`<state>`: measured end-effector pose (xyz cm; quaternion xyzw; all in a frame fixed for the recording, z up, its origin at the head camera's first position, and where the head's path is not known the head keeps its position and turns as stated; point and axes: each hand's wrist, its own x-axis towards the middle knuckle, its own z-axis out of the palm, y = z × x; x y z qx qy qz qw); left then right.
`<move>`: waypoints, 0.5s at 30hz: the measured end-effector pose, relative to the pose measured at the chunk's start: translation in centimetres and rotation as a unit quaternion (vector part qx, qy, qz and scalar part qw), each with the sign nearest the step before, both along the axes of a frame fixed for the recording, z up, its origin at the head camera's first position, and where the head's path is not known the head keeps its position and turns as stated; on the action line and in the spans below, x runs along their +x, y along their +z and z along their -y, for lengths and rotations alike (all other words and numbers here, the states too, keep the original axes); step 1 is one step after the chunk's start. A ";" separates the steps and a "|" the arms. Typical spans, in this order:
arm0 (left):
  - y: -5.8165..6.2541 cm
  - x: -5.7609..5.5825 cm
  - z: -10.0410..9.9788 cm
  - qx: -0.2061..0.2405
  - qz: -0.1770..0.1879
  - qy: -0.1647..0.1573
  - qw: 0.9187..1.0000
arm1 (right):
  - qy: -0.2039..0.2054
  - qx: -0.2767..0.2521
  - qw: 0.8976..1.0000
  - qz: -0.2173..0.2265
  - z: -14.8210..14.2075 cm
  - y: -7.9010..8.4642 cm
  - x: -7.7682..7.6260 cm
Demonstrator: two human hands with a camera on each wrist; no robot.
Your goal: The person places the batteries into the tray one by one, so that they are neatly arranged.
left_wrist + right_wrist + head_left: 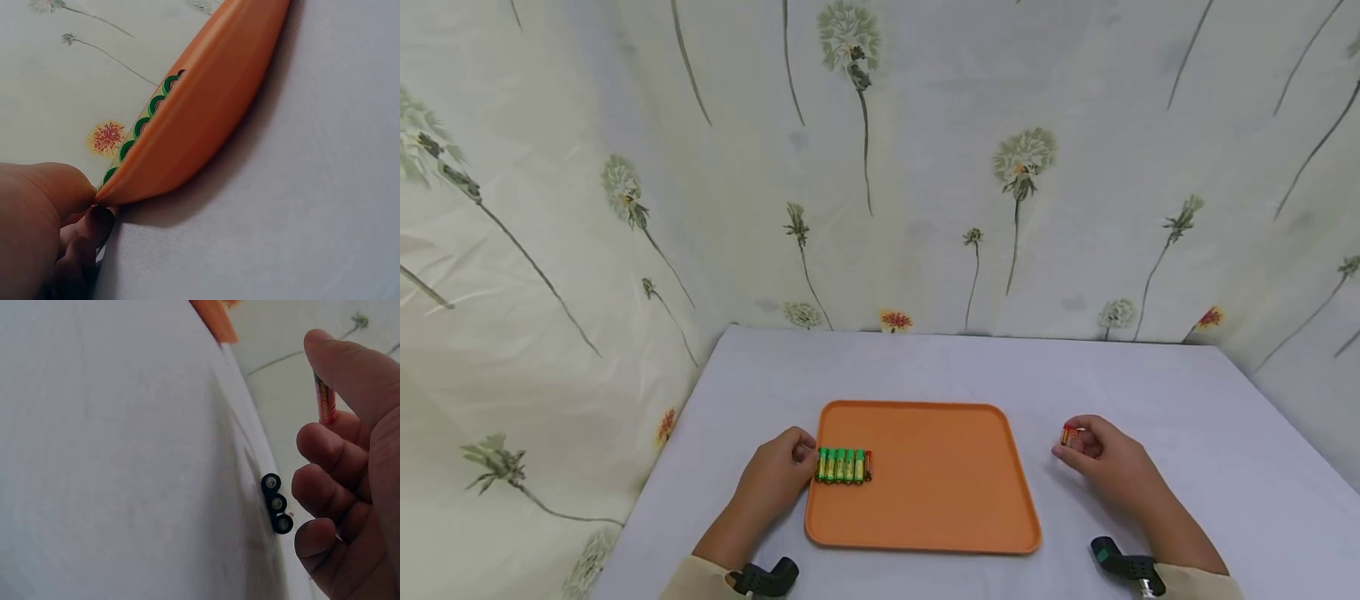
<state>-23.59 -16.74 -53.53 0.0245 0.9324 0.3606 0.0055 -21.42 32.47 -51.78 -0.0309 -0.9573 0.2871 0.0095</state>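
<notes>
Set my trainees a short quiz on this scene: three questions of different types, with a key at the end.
1. Count: how many green cylindrical batteries lie in the row on the orange rectangular tray?
2. True or false: the person's bare right hand is empty.
3. Multiple choice: seen from the head camera, where in that row is the slim red battery?
A) At the left end
B) In the middle
C) At the right end

Key:
1. Five.
2. False; it holds another red battery, off to the right of the tray.
3. C.
</notes>
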 end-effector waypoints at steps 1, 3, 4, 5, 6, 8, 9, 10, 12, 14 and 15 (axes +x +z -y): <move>0.0 0.0 0.0 0.001 0.001 -0.001 1.000 | 0.004 0.001 1.000 -0.001 0.3 0.2 -0.1; 0.0 0.0 -0.1 0.003 -0.001 -0.004 1.000 | 0.013 0.005 1.000 -0.009 0.9 0.6 -0.2; 0.0 0.0 -0.1 0.004 -0.002 -0.004 1.000 | 0.019 0.010 1.000 -0.016 1.1 0.8 -0.3; 0.0 0.0 -0.1 0.004 -0.003 -0.004 1.000 | 0.026 0.013 0.999 -0.023 1.5 1.0 -0.4; 0.0 0.0 -0.1 0.004 -0.003 -0.004 1.000 | 0.033 0.012 0.999 -0.030 1.8 1.3 -0.5; 0.0 0.0 -0.2 0.002 -0.005 0.000 1.000 | 0.046 0.008 0.998 -0.042 2.4 1.8 -0.7; 0.1 0.0 -0.2 0.001 -0.006 0.002 1.000 | 0.053 0.006 0.997 -0.046 2.8 2.0 -0.9; 0.1 0.0 -0.2 0.001 -0.005 0.005 1.000 | 0.058 0.003 0.997 -0.047 3.0 2.3 -1.0; 0.2 -0.1 -0.1 -0.001 -0.005 0.005 1.000 | 0.065 -0.002 0.997 -0.043 3.6 2.6 -1.3; 0.3 -0.1 -0.1 -0.003 -0.003 0.005 1.000 | 0.070 -0.003 0.997 -0.036 4.2 2.8 -1.7; 0.3 -0.1 -0.1 -0.005 -0.003 0.004 1.000 | 0.072 -0.002 0.997 -0.033 4.5 2.9 -1.9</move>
